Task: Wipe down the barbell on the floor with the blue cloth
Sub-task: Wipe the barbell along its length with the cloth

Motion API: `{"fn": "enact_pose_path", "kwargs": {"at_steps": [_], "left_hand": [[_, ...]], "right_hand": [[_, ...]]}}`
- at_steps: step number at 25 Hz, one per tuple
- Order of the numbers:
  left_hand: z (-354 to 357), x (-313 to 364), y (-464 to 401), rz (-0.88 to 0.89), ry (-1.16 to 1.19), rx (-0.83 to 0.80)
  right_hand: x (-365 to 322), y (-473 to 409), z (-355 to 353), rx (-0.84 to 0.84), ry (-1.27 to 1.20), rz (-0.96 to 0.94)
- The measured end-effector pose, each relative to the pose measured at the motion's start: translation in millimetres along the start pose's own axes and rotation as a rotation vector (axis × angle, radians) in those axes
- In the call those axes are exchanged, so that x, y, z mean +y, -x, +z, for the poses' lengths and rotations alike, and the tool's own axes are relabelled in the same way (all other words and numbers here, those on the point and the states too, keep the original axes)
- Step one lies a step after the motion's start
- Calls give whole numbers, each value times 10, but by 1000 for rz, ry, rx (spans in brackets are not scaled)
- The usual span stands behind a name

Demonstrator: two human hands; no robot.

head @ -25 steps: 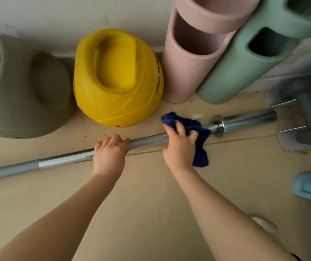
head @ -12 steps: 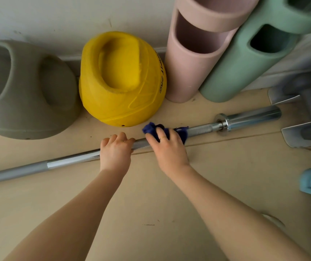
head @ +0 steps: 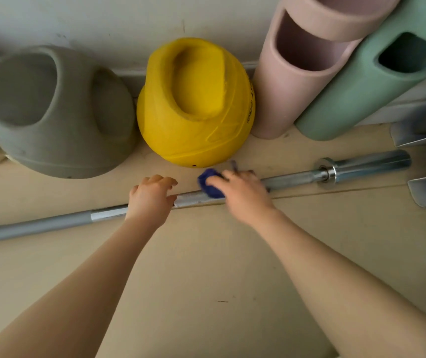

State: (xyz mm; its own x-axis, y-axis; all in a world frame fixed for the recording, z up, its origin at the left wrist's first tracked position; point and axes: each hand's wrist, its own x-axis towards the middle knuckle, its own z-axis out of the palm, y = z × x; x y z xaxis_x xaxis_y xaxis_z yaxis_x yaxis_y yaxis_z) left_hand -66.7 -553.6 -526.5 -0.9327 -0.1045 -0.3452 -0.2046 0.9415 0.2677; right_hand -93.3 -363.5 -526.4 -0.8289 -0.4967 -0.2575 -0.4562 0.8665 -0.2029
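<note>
The barbell (head: 291,180) under my hands is bare metal: its sleeve at the right of the frame polished and glossy, the shaft duller and scuffed, matt grey at the left. My blue cloth (head: 210,186) looks soft and fuzzy. The yellow ball (head: 196,120) above is grainy matt rubber.

Grey ball (head: 57,112), yellow ball (head: 196,104) by wall; pink (head: 297,81), green rollers (head: 371,81) leaning.
</note>
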Motion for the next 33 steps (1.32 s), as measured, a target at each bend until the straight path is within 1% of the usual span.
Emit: {"fn": "enact_pose_path", "kwargs": {"at_steps": [2,3,4,5,7,8,9,10,11,12,13,14,15,17,18,19,20,22,23,24,25,27,28,29,30,31,32,33], "left_hand": [[10,-119,95,10,-10,-41],[39,-142,138,35,-57,-58],[65,-146,174,54,-92,-78],[90,-147,200,58,-94,-76],[113,-141,199,47,-50,-58],[114,-139,194,49,-35,-58],[128,-141,189,58,-30,-62],[146,-147,185,68,-21,-73],[153,-151,197,69,-6,-68],[162,-144,229,70,2,-58],[187,-132,262,79,-4,-43],[209,-125,288,86,-17,-33],[230,-116,323,79,-25,-19],[246,-116,392,65,-23,24],[260,-123,422,87,-40,35],[271,-125,449,121,-79,28],[290,-120,469,142,-115,22],[309,-106,502,145,-109,18],[311,-101,515,145,-100,22],[311,-95,530,149,-94,28],[314,-92,543,150,-91,25],[329,-101,569,162,-83,44],[337,-101,570,170,-75,54],[338,-99,569,168,-63,55],[335,-94,567,156,-53,51],[330,-88,559,143,-42,52],[332,-86,542,139,-33,65],[326,-85,529,139,-25,77]], "right_hand": [[87,3,-46,24,160,228],[-18,17,-69,14,222,296],[-194,7,-38,22,237,293],[-414,8,-5,-14,201,242],[-680,22,97,18,168,68],[-648,26,89,8,135,-7],[-537,29,66,-30,85,-41],[-406,24,49,-74,86,-11],[-280,24,66,-64,128,74],[-222,31,104,-14,185,186],[-297,31,108,26,218,279],[-468,-1,123,33,192,301],[-693,-35,137,-17,122,242],[-981,-9,189,-23,-15,49],[-938,22,180,-35,-70,-13],[-804,42,139,-80,-72,-42],[-634,61,124,-86,-38,-47],[-403,122,117,23,71,108],[-456,130,134,46,75,196],[-602,100,148,19,54,237],[-772,69,161,7,6,184],[-864,131,159,30,-53,-65],[-711,149,116,-42,-104,-150],[-498,148,44,-137,-96,-142],[-281,134,29,-155,9,-73],[-137,162,-2,-74,124,76],[-130,207,-6,10,184,217],[-253,232,22,60,190,265]]}}
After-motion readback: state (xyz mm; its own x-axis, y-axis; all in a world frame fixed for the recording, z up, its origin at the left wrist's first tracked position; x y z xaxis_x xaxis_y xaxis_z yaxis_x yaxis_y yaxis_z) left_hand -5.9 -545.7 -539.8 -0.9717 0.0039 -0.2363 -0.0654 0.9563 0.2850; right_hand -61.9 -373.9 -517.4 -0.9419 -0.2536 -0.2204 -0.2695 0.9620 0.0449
